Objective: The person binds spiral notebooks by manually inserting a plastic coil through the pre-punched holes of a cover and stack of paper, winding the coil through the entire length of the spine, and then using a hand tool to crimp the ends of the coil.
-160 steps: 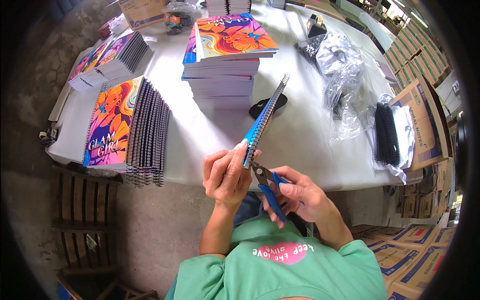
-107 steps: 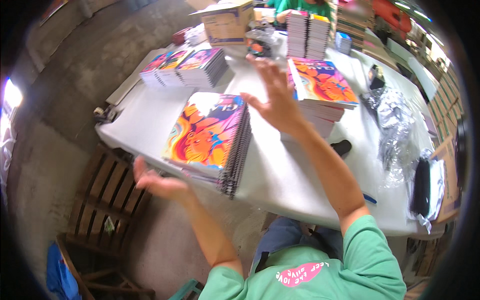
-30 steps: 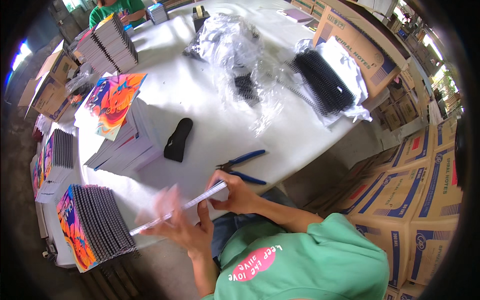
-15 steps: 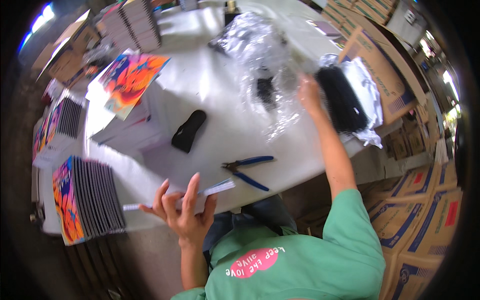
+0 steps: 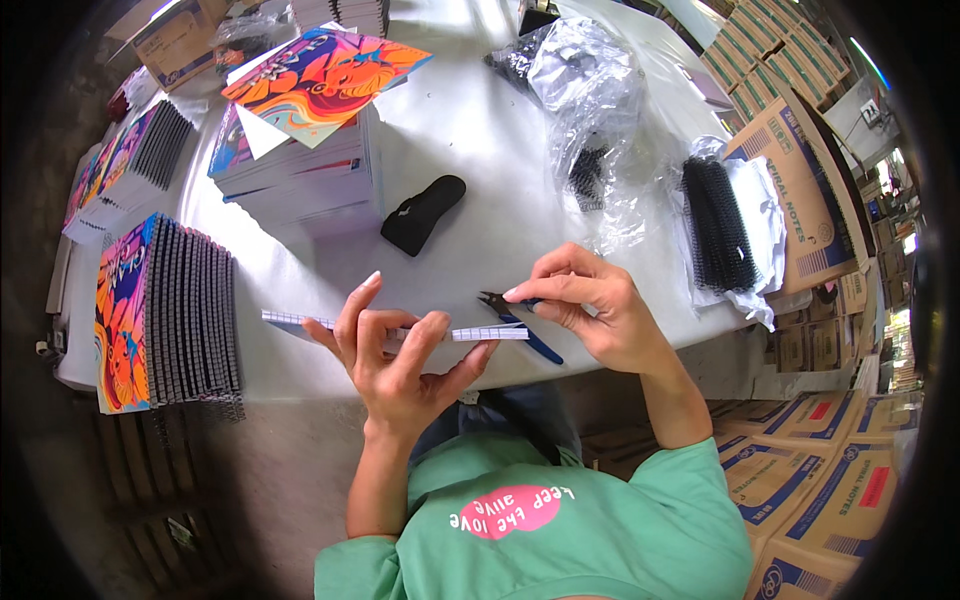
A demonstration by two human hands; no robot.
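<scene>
My left hand [image 5: 400,365] grips a thin notebook block [image 5: 490,333] near the table's front edge. Its white edge, marked by a row of holes, faces me, and my fingers cover the middle. Close to the block's right end, my right hand [image 5: 605,310] is closed in a pinch. What it holds, if anything, is too small or hidden to name. Beneath and behind this hand lie cutting pliers [image 5: 545,348] with blue handles, partly covered. A bundle of black spiral coils [image 5: 718,225] rests on white wrapping to the right.
A black holder-like object [image 5: 424,215] lies mid-table. Behind it rises a stack of printed sheets [image 5: 300,185] with colourful covers. Spiral notebooks [image 5: 190,310] stand at the left. Crumpled clear plastic [image 5: 590,80] lies at the back, cardboard boxes [image 5: 800,190] at the right.
My right hand has come back from beside the black coils to the right end of the notebook block, its fingers now pinched. My left hand keeps its grip. The whole view has shifted.
</scene>
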